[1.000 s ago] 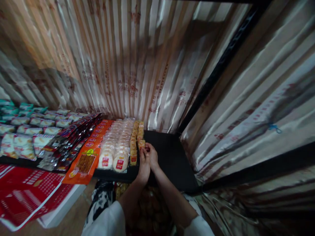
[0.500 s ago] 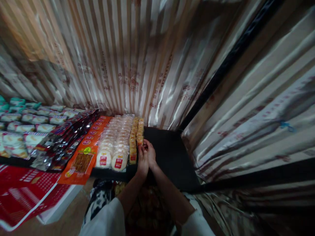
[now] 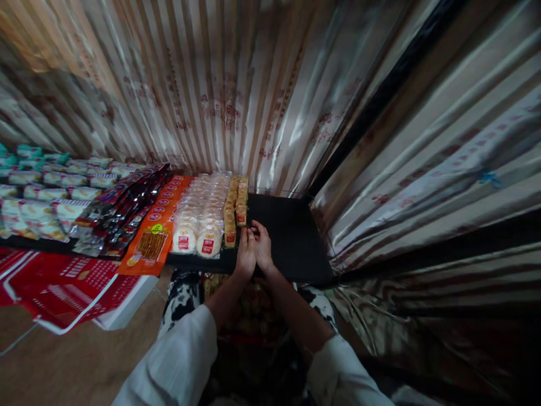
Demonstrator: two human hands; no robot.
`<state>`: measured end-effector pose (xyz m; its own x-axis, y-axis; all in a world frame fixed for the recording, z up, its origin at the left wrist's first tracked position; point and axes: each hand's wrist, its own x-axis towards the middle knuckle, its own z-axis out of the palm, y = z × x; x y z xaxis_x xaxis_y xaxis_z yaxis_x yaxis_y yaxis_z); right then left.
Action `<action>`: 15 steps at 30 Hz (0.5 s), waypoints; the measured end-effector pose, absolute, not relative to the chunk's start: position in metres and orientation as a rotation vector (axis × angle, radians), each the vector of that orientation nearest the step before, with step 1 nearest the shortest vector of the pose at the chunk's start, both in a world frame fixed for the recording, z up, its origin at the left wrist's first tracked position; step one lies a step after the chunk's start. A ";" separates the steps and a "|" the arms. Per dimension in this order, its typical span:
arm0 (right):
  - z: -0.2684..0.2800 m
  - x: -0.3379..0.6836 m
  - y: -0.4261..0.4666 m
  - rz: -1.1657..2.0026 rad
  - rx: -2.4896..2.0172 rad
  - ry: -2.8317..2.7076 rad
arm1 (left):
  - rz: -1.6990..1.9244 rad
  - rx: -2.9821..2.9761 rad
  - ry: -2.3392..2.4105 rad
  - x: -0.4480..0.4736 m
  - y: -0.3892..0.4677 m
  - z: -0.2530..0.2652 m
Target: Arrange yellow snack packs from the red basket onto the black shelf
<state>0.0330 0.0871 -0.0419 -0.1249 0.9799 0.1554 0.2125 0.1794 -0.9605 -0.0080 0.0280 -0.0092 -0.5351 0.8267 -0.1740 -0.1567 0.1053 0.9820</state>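
Observation:
My left hand (image 3: 245, 254) and my right hand (image 3: 262, 248) are side by side over the black shelf (image 3: 291, 242), fingers pointing away from me. The left fingers are stretched out and the right ones slightly bent; I see nothing held. Just beyond my fingertips is the near end of the shorter, right-hand row of yellow wrapped snacks (image 3: 242, 203). Left of it, a longer row of the same snacks (image 3: 230, 225) stands in line. Two rows of round white crackers in clear packets (image 3: 208, 242) adjoin it.
Orange snack packets (image 3: 153, 242), dark shiny packets (image 3: 122, 217) and white packets (image 3: 38, 217) fill the shelf leftwards. A red basket (image 3: 80, 276) stands below the front edge. Striped plastic sheeting (image 3: 228, 96) hangs behind, with a dark post (image 3: 359, 135) at the right.
My hands have drawn back a little from the yellow row's front end, which now shows uncovered. The view has tilted down, so the shelf appears higher.

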 end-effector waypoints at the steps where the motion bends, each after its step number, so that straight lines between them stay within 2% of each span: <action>1: -0.041 0.038 0.077 1.038 -1.174 -1.523 | 1.533 0.696 1.614 -0.004 0.018 -0.008; 9: -0.040 0.082 -0.022 0.920 -1.211 -1.677 | 1.564 1.005 1.832 0.025 -0.081 -0.020; 15: -0.080 0.079 -0.068 1.061 -1.233 -2.064 | 1.188 0.969 2.250 0.006 -0.128 -0.064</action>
